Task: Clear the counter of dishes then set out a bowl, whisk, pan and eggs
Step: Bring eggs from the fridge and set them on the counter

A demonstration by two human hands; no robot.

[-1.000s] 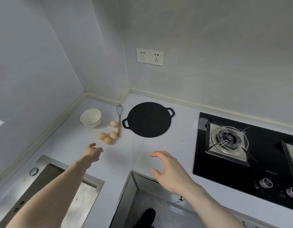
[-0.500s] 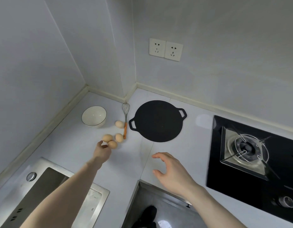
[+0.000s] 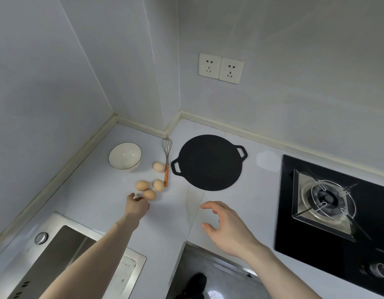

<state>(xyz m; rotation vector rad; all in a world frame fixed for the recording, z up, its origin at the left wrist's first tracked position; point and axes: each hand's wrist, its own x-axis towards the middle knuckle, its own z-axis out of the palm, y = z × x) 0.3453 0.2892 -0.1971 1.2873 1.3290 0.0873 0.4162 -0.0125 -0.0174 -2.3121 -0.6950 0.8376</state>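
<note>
Toward the middle left of the frame, four eggs [image 3: 149, 184] are being kept in a loose cluster on the pale counter [image 3: 89, 197], three close together and one set slightly higher up, beside the orange handle of the whisk [image 3: 167, 160]. The whisk is lying flat between the eggs and the black pan [image 3: 209, 162], probably so that the eggs are being stopped from rolling toward the pan. A white bowl [image 3: 125, 156] is standing upright to the upper left of the eggs, near the wall corner, judged to be placed there for cracking within easy reach. The left hand [image 3: 136, 206] is being held just below the lowest egg, fingers curled loosely toward it; whether that egg is being touched cannot be told, and nothing is seen to be gripped. The right hand [image 3: 226, 228] is being held over the counter lower centre, fingers spread and relaxed, holding nothing. No other dishes are showing on the counter, so the setting-out is judged nearly finished.
</note>
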